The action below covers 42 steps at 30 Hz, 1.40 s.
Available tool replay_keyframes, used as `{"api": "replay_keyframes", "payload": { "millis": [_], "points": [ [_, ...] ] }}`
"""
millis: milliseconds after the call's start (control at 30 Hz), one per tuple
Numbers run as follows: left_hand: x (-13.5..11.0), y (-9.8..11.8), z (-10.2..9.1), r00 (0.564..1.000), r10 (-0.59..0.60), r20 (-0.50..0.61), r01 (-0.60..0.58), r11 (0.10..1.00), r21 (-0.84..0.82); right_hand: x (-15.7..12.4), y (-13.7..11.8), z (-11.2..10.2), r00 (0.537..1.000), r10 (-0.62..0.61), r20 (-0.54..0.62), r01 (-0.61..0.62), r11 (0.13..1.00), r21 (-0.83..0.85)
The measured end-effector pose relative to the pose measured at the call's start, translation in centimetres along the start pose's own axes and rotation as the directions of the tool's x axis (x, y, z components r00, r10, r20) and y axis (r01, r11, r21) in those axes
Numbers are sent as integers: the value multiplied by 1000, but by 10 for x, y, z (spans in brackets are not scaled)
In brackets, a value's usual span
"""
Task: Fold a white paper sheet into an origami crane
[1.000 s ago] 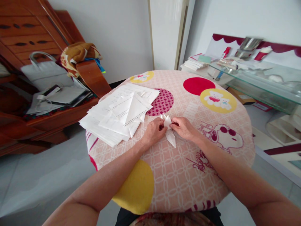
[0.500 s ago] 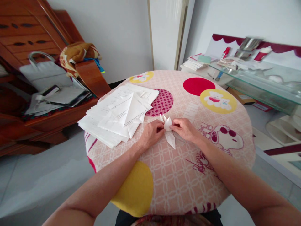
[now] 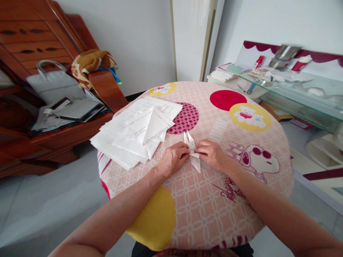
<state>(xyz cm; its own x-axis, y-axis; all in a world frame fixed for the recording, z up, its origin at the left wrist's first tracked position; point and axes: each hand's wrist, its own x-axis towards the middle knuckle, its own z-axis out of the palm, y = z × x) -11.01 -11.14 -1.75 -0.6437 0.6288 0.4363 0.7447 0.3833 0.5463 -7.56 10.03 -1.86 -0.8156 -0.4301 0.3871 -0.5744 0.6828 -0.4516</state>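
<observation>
A small folded paper figure (image 3: 195,163) of white printed paper is between my hands, over the middle of the table. Two narrow points stick up at its far end, and a wider point faces me. My left hand (image 3: 175,157) pinches its left side with thumb and forefinger. From the right, my right hand (image 3: 212,153) pinches the other side, fingers bent close together. The fingertips hide part of the folds. Left of my hands lies a pile of printed paper sheets (image 3: 131,135), with a creased, folded sheet on top.
A patterned cloth (image 3: 187,207) covers the round table. On the left stands a wooden bench (image 3: 104,94) with a grey bag (image 3: 53,84) and a brown cloth (image 3: 92,64). To the right, a glass shelf (image 3: 300,94) holds metal bowls (image 3: 288,52), a red cup and papers.
The far part of the paper figure has been opened out: printed marks now show where a blank white flap stood. Both hands still pinch its sides. The view has shifted slightly.
</observation>
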Motion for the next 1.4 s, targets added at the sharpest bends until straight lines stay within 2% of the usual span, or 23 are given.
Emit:
{"api": "replay_keyframes", "payload": {
  "millis": [533,733,1033,1400],
  "points": [
    [3,2,1,999,51,15,-51,999,3,0,0,0,1000,4,1,-4,1000,-6],
    [6,0,2,998,-60,21,60,997,-46,5,0,1,995,97,-32,-95,994,60],
    [18,1,-1,967,-253,1,253,967,1,21,-6,-2,963,270,-3,-270,961,58],
    [21,-1,0,961,-274,16,275,961,-36,27,-10,-5,931,366,19,-366,929,47]
  ]
}}
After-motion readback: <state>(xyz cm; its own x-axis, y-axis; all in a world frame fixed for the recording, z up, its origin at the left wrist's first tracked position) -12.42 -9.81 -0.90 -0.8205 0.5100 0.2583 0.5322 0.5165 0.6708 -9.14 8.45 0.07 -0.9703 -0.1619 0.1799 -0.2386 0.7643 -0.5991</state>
